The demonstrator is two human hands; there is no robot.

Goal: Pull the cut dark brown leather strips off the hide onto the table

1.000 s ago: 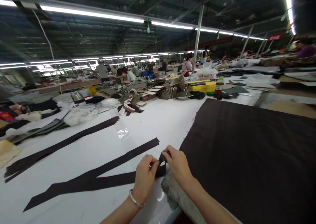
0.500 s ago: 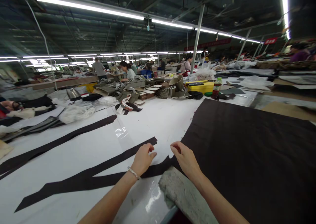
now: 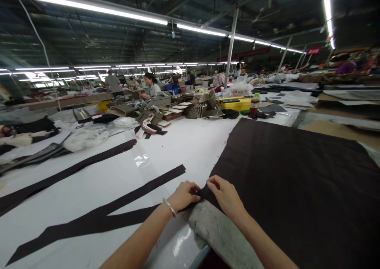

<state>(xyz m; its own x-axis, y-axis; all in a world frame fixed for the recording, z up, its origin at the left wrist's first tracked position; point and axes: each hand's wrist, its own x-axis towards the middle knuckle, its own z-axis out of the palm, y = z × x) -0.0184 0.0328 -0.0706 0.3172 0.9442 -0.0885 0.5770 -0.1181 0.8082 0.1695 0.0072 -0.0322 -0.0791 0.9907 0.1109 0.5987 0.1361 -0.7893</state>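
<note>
My left hand (image 3: 184, 195), a bracelet on its wrist, has its fingers curled and pinched on the end of a dark fabric strip (image 3: 97, 223) that lies across the white table (image 3: 118, 178). My right hand (image 3: 225, 196) pinches the near corner of a large dark fabric sheet (image 3: 297, 182) spread to the right. The two hands sit close together, where the strip end meets the sheet's corner. A grey worn pad (image 3: 219, 233) on the table's near edge lies just under my right wrist.
Two more dark strips (image 3: 154, 182) (image 3: 71, 170) lie diagonally on the left. Clear tape (image 3: 142, 160) glints mid-table. Far end: stacked grey pieces (image 3: 196, 110), yellow box (image 3: 234, 103), bottle (image 3: 253, 105), plastic bags (image 3: 86, 136). Other people work at tables behind.
A second ago both hands held a small dark piece lifted off the table. They then spread apart and lowered, and have now come together again at the sheet's corner.
</note>
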